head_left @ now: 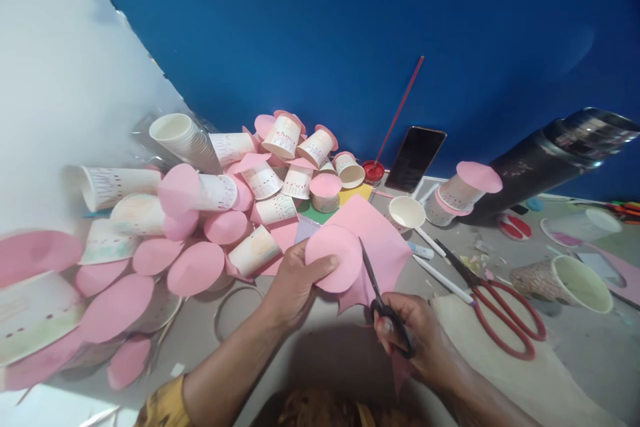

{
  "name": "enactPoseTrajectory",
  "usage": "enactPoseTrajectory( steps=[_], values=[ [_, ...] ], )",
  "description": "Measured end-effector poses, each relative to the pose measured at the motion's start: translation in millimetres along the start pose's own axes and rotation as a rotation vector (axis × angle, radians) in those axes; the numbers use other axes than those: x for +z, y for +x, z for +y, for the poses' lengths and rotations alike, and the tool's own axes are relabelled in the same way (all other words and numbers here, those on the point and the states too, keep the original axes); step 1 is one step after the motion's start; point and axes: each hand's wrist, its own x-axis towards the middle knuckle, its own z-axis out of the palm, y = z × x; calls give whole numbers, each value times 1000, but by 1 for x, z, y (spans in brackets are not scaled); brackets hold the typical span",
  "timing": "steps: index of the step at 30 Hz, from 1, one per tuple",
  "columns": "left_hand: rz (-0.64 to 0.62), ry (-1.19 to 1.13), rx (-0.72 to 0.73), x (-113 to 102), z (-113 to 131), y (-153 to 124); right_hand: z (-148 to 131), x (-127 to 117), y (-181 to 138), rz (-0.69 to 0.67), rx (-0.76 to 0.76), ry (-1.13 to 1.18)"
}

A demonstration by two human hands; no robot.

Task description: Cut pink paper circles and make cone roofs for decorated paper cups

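Observation:
Between the thumb and fingers of my left hand (pixel 295 283) is a round pink paper disc (pixel 340 250), facing up at me. My right hand (pixel 407 330) grips black-handled scissors (pixel 376 280), their blades pointing up along the disc's right edge. Behind the disc lies a larger pink paper sheet (pixel 380 230) with a jagged, cut lower edge. A pink scrap (pixel 401 370) hangs below my right hand. Left of my hands, many white paper cups (pixel 255 250) with coloured marks and pink discs on them lie in a pile.
Large red-handled scissors (pixel 507 317) lie at the right on the table. Beyond are a stack of cups (pixel 183 137), a red paint pot (pixel 373 171) with a stick, a phone (pixel 416 157) propped against the blue wall, a black flask (pixel 545 153) and a patterned cup (pixel 563 282).

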Motion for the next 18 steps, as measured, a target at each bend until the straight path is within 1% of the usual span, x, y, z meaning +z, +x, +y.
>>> enactPoseTrajectory(
  steps=[6, 11, 18],
  values=[
    [-24, 22, 12, -3, -1, 1, -5, 1, 0, -3, 10, 17],
    [-14, 37, 13, -6, -3, 3, -10, 2, -2, 5, 21, 18],
    [-27, 23, 14, -7, 1, 2, -9, 2, -1, -1, 47, 44]
  ],
)
